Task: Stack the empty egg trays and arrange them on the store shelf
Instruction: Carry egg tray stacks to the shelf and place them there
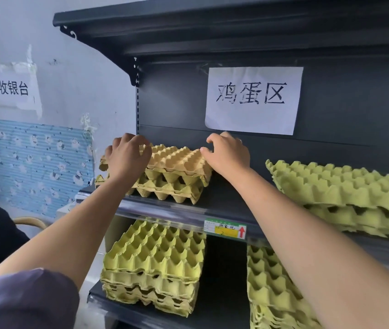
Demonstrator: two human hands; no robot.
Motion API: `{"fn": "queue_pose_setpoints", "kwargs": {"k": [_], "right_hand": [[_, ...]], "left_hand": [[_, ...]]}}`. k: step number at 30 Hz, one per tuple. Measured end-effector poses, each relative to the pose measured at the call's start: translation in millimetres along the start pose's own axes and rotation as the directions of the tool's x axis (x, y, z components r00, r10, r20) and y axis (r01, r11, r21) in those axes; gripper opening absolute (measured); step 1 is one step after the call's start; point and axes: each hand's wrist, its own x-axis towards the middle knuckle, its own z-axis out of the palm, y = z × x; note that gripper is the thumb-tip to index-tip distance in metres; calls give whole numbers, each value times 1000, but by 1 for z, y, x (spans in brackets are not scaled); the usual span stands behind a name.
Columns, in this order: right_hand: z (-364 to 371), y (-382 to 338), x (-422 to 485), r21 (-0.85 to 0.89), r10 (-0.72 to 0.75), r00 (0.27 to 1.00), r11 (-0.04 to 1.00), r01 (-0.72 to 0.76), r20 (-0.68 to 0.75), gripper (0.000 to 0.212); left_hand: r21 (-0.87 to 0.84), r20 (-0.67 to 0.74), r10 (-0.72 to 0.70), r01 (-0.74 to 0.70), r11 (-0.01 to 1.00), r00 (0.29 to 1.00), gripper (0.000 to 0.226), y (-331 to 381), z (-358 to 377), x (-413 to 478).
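Note:
A short stack of tan egg trays (174, 172) sits at the left end of the dark upper shelf (212, 203). My left hand (127, 155) grips the top tray's left edge, fingers curled over it. My right hand (229, 153) holds the same tray's right edge, thumb on the rim, fingers behind. The top tray lies slightly askew on the ones beneath. A yellow-green tray stack (345, 193) rests tilted at the shelf's right end.
On the lower shelf (212, 312) stand a yellow-green tray stack (155, 264) at the left and another stack (274, 288) at the right, partly behind my right arm. A paper sign (252, 100) hangs on the back panel. A price tag (225, 228) sits on the shelf rail.

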Motion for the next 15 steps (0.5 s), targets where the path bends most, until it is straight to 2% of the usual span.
{"fn": "queue_pose_setpoints", "kwargs": {"k": [4, 8, 15], "right_hand": [[-47, 41, -31, -40, -7, 998, 999, 5, -69, 36], [-103, 107, -76, -91, 47, 991, 994, -59, -124, 35], [-194, 246, -187, -170, 207, 957, 955, -243, -205, 31]], "left_hand": [[-6, -17, 124, -124, 992, 992, 23, 66, -3, -23], [-35, -25, 280, -280, 959, 960, 23, 151, 8, -60], [-230, 31, 573, -553, 801, 819, 25, 314, 52, -166]]}}
